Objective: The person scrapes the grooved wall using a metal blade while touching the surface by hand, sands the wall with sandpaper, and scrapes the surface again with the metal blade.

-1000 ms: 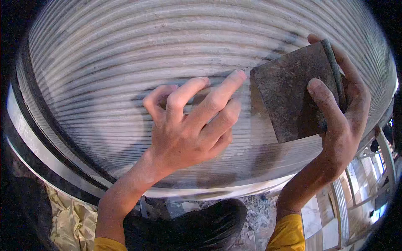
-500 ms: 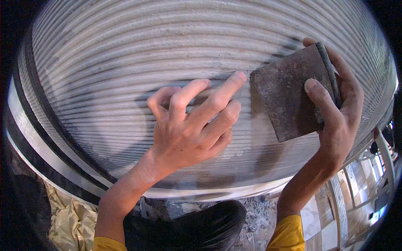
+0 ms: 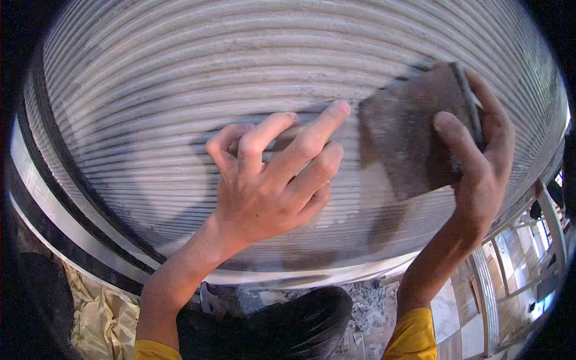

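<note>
A large curved surface [image 3: 270,66], pale grey and ribbed in close parallel ridges, fills most of the view. My left hand [image 3: 270,180] rests against it near the middle, with fingers bent and spread and the fingertips at the ridges; nothing shows in its grip. To the right, my right hand [image 3: 483,159] is closed on a flat, dark metal scraper [image 3: 414,126]. The thumb lies across its near face, while the other fingers pass behind its thicker right edge. The scraper is blurred and tilted close over the ridges; I cannot tell whether its left edge touches them.
Black and white bands [image 3: 72,222] edge the ribbed surface at left. Below are crumpled gold-coloured sheeting [image 3: 105,318], my dark-clothed leg [image 3: 282,327] and scattered scraps [image 3: 375,318] on the floor. A metal frame [image 3: 486,300] stands at lower right.
The scraper and my right hand have shifted slightly left, and the scraper is now blurred by motion. My left hand stays almost in place, a touch further left.
</note>
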Available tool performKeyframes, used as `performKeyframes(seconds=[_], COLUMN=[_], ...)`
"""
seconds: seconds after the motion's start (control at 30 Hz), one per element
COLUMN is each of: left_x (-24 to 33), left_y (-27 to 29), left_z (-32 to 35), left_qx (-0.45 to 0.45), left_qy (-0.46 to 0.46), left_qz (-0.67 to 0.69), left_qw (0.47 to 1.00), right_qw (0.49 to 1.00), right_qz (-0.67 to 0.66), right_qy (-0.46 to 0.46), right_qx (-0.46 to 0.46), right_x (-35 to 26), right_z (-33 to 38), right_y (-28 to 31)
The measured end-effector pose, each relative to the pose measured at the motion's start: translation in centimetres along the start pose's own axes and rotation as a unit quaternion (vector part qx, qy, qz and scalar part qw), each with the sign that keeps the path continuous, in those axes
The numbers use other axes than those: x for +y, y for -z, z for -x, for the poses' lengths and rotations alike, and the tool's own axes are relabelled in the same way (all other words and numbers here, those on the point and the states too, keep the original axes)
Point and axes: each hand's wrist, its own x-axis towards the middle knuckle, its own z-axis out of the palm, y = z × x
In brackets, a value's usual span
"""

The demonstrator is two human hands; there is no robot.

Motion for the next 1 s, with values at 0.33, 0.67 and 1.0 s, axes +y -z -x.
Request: performKeyframes(seconds=[0.33, 0.67, 1.0], left_x=[-0.2, -0.3, -0.6], left_y=[0.0, 0.4, 0.8], left_z=[0.0, 0.2, 0.3], left_qx=[0.007, 0.022, 0.021], left_qy=[0.002, 0.005, 0.028], left_qz=[0.009, 0.040, 0.077], left_qw=[1.000, 0.999, 0.996], right_qw=[1.000, 0.997, 0.999], right_qz=[0.018, -0.039, 0.032], right_qy=[-0.006, 0.050, 0.031], right_qx=[0.014, -0.049, -0.023], right_x=[-0.3, -0.1, 0.0], right_z=[0.0, -0.2, 0.3], right_y=[0.2, -0.3, 1.0])
